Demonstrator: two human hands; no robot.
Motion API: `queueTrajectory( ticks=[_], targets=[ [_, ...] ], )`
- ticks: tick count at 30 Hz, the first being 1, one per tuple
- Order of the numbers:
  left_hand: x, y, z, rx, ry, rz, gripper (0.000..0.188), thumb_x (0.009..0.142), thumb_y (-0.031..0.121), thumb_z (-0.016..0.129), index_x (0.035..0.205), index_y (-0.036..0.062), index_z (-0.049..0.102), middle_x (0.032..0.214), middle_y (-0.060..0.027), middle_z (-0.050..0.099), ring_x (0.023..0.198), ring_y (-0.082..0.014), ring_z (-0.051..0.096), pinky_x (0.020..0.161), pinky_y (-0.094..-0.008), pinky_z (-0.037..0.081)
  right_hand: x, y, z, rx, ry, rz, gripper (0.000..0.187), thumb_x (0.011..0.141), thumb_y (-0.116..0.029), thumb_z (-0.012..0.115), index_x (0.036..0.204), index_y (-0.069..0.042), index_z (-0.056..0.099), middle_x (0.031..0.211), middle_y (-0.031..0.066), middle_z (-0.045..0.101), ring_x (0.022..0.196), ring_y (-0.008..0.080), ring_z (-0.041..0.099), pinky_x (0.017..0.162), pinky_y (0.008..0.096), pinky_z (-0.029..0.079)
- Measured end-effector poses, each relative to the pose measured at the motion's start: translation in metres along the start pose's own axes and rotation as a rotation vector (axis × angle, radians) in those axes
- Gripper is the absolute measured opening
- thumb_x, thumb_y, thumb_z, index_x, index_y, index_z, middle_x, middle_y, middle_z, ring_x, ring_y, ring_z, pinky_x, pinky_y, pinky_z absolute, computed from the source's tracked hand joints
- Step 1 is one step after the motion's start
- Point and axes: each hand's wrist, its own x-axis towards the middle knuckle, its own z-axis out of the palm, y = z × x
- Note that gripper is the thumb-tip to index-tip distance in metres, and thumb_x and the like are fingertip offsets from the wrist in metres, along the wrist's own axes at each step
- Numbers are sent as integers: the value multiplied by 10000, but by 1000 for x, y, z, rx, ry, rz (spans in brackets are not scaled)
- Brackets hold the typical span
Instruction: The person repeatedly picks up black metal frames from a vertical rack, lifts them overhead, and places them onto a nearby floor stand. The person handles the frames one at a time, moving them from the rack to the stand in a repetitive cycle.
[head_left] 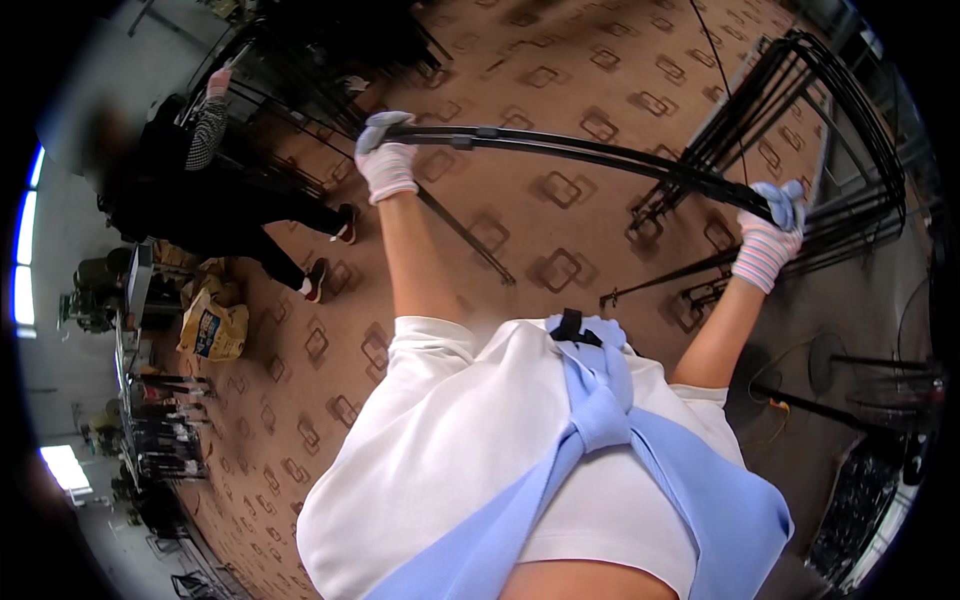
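A black tubular metal frame (565, 150) spans from left to right in front of me, with thin legs slanting down toward the floor. Its left end is in my left hand (386, 160), gloved in a striped knit glove with a blue-grey palm. My right hand (770, 238), in a matching glove, is closed around the right end. Just beyond my right hand, several similar black metal frames (870, 130) stand bunched together. The lower parts of the held frame overlap with them in view, so I cannot tell exactly where it ends.
A person in dark clothes (190, 190) stands at the left, one gloved hand (218, 84) raised to dark metal racks. A yellowish sack (214, 328) lies below. Machines (95, 290) line the left wall. A brown patterned floor (300, 430) extends around me. A fan-like object (895, 385) is at right.
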Motion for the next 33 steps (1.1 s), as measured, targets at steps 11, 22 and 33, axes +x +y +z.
queueTrajectory(
  ticks=[11, 22, 33],
  targets=[
    [-30, -6, 7, -254, -44, 5, 213, 694, 82, 411, 494, 110, 481, 421, 37, 492, 500, -147, 556, 625, -336, 477, 13, -9, -9, -131, -70, 83, 306, 713, -74, 419, 435, -156, 322, 329, -58, 208, 286, 89, 221, 392, 222, 291],
    [-2, -39, 13, 480, -85, 141, 283, 618, 137, 498, 380, 156, 347, 360, 39, 394, 394, -131, 443, 648, -335, 441, 5, 0, -3, 19, -31, -53, 253, 744, -127, 398, 510, -71, 474, 339, -85, 198, 279, 67, 175, 317, 190, 251],
    [-1, -151, 39, 169, 123, -410, 319, 641, 121, 376, 377, 200, 216, 292, 39, 251, 306, -121, 311, 581, -289, 402, 2, -128, -26, -676, -379, -581, 322, 730, -291, 505, 871, -4, 468, 709, 28, 585, 700, 117, 536, 734, 208, 405]
  ],
)
